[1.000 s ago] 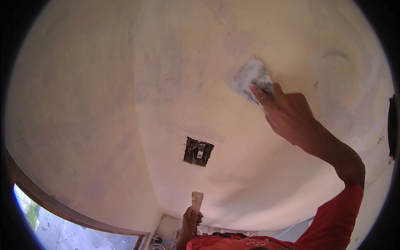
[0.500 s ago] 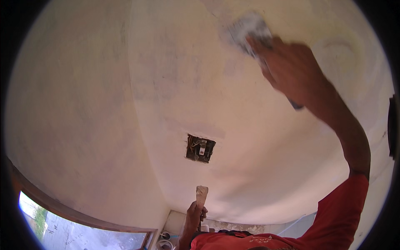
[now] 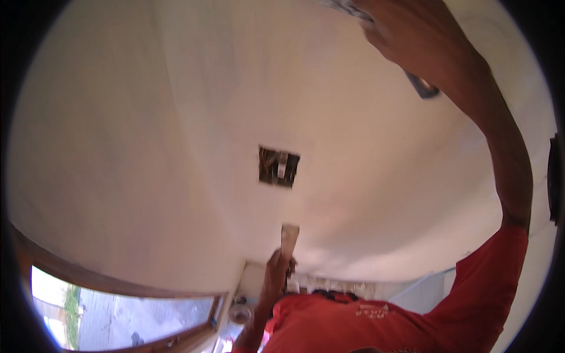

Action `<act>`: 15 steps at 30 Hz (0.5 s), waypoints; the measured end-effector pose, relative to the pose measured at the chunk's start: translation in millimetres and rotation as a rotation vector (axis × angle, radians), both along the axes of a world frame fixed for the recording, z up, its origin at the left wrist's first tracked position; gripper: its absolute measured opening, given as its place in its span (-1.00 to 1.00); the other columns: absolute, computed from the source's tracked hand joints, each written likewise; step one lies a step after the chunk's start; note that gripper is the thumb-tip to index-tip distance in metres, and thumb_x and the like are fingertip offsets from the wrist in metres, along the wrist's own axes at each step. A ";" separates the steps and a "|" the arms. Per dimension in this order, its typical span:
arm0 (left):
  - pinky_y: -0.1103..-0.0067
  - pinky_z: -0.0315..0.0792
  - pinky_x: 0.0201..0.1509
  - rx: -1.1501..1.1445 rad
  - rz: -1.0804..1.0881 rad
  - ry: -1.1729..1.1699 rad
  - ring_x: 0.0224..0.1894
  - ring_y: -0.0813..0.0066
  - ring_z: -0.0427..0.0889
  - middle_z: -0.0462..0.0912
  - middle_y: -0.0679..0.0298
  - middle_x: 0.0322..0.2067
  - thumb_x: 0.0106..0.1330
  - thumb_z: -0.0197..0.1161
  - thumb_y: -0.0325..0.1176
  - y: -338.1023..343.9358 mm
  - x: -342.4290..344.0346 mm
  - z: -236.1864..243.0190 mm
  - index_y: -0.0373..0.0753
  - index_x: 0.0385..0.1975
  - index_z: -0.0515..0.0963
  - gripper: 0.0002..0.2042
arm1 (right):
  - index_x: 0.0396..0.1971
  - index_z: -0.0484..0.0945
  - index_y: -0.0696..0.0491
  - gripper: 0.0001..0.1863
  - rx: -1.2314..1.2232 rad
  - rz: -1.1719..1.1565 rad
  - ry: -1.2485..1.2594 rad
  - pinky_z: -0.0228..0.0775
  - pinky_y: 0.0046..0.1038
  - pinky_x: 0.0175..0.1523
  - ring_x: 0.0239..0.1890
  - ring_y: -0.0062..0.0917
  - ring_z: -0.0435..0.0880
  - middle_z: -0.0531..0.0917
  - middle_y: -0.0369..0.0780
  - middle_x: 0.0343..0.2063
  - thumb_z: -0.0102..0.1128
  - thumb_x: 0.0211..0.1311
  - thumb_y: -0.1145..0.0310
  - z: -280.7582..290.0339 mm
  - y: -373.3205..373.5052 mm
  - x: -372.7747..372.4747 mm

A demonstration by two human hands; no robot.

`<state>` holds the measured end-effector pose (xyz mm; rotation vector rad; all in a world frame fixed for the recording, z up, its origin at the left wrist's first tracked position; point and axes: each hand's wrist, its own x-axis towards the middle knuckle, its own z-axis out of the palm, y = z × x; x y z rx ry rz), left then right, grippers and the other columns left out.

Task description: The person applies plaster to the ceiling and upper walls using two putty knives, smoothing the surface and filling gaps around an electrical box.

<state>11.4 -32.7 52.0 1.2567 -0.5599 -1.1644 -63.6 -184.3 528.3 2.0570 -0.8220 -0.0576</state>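
My right hand (image 3: 415, 44) is raised high against the plastered wall (image 3: 353, 153), closed around a putty knife. The knife's dark handle end (image 3: 422, 87) sticks out below the palm. Its whitish, smeared blade (image 3: 346, 7) is cut off by the top edge, so I cannot tell whether it touches the wall. Low in the middle, my left hand (image 3: 276, 269) grips a second, narrower scraper (image 3: 289, 238), its flared, putty-coated blade pointing up and apart from the wall.
A square recessed electrical box (image 3: 279, 166) with loose wires is set in the wall above my left hand. A wood-framed window (image 3: 135, 315) lies at lower left. Faintly visible, a wall corner runs down left of the box. A dark object (image 3: 554, 179) sits at the right rim.
The whole view has shifted, so box, left hand and window sit higher in the picture. My right hand and its putty knife have moved up, the blade now partly out of sight.
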 end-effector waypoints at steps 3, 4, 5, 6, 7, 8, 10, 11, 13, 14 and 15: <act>0.70 0.22 -0.56 -0.030 0.067 0.031 -0.61 0.71 0.37 0.46 0.39 -0.61 0.44 0.04 -0.07 11.4 0.4 23.4 -0.22 -0.37 0.49 -0.67 | 0.17 0.45 0.00 -0.53 0.075 0.342 0.034 0.49 -0.24 -0.23 -0.38 -0.33 0.64 0.60 -0.16 -0.37 0.19 0.24 0.36 -63.5 -12.7 -43.4; 0.70 0.23 -0.56 -0.080 0.077 0.015 -0.61 0.71 0.37 0.47 0.38 -0.60 0.47 0.01 -0.10 15.9 3.3 33.3 -0.24 -0.36 0.48 -0.68 | 0.27 0.43 -0.08 -0.42 0.171 0.452 0.029 0.49 -0.24 -0.23 -0.40 -0.32 0.63 0.60 -0.18 -0.32 0.24 0.19 0.38 -81.8 -2.4 -57.5; 0.70 0.24 -0.56 -0.135 0.079 -0.010 -0.61 0.71 0.37 0.47 0.37 -0.58 0.50 -0.01 -0.14 15.6 7.5 39.2 -0.25 -0.35 0.48 -0.69 | 0.24 0.44 -0.07 -0.43 0.334 0.349 0.043 0.50 -0.26 -0.32 -0.46 -0.38 0.61 0.58 -0.21 -0.37 0.25 0.18 0.36 -102.1 16.6 -74.5; 0.69 0.25 -0.56 -0.163 0.100 -0.026 -0.61 0.71 0.37 0.48 0.35 -0.57 0.52 -0.05 -0.17 13.1 8.3 45.3 -0.27 -0.34 0.48 -0.69 | 0.28 0.41 -0.13 -0.39 0.503 0.355 0.000 0.48 -0.29 -0.39 -0.51 -0.40 0.57 0.54 -0.23 -0.39 0.27 0.18 0.35 -124.9 19.9 -93.6; 0.69 0.27 -0.55 -0.199 0.120 -0.055 -0.61 0.71 0.36 0.49 0.33 -0.55 0.54 -0.08 -0.20 11.3 9.0 51.9 -0.28 -0.33 0.48 -0.70 | 0.32 0.38 -0.19 -0.35 0.660 0.360 -0.054 0.46 -0.31 -0.45 -0.55 -0.42 0.54 0.50 -0.24 -0.41 0.29 0.17 0.33 -150.6 19.3 -110.6; 0.69 0.27 -0.55 -0.177 0.135 -0.064 -0.61 0.71 0.36 0.49 0.33 -0.55 0.54 -0.08 -0.20 14.5 10.2 58.1 -0.28 -0.33 0.48 -0.70 | 0.33 0.37 -0.22 -0.34 0.737 0.378 -0.117 0.44 -0.33 -0.50 -0.58 -0.43 0.53 0.49 -0.24 -0.42 0.29 0.18 0.32 -174.2 21.1 -120.6; 0.68 0.29 -0.52 -0.263 0.104 -0.122 -0.59 0.71 0.37 0.49 0.31 -0.53 0.57 -0.13 -0.24 8.6 11.2 75.2 -0.31 -0.28 0.48 -0.69 | 0.33 0.37 -0.24 -0.36 0.842 0.390 -0.277 0.40 -0.35 -0.56 -0.62 -0.44 0.50 0.47 -0.24 -0.43 0.28 0.22 0.28 -211.9 28.8 -137.7; 0.68 0.29 -0.52 -0.254 0.101 -0.126 -0.59 0.71 0.37 0.49 0.31 -0.53 0.57 -0.13 -0.24 6.6 11.1 80.5 -0.31 -0.28 0.48 -0.69 | 0.33 0.37 -0.23 -0.38 0.879 0.391 -0.329 0.40 -0.35 -0.56 -0.62 -0.45 0.49 0.47 -0.24 -0.42 0.26 0.25 0.26 -227.4 29.8 -138.8; 0.69 0.29 -0.50 -0.234 0.041 -0.140 -0.57 0.71 0.38 0.50 0.31 -0.52 0.57 -0.13 -0.23 3.2 10.8 88.4 -0.33 -0.21 0.49 -0.69 | 0.33 0.37 -0.21 -0.40 0.939 0.437 -0.431 0.39 -0.36 -0.57 -0.63 -0.47 0.48 0.46 -0.24 -0.43 0.24 0.27 0.25 -253.8 29.9 -133.7; 0.69 0.29 -0.50 -0.225 0.037 -0.146 -0.57 0.71 0.38 0.50 0.31 -0.52 0.57 -0.13 -0.23 1.4 9.6 91.5 -0.33 -0.21 0.49 -0.69 | 0.33 0.37 -0.21 -0.40 0.945 0.435 -0.440 0.39 -0.36 -0.57 -0.63 -0.47 0.48 0.46 -0.24 -0.43 0.24 0.27 0.25 -265.0 29.6 -129.2; 0.69 0.29 -0.50 -0.214 0.016 -0.157 -0.57 0.70 0.38 0.50 0.31 -0.52 0.57 -0.13 -0.24 -0.2 8.2 94.5 -0.33 -0.20 0.48 -0.70 | 0.33 0.38 -0.20 -0.41 0.944 0.442 -0.455 0.38 -0.37 -0.59 -0.63 -0.48 0.47 0.45 -0.25 -0.43 0.22 0.28 0.25 -274.4 29.4 -123.5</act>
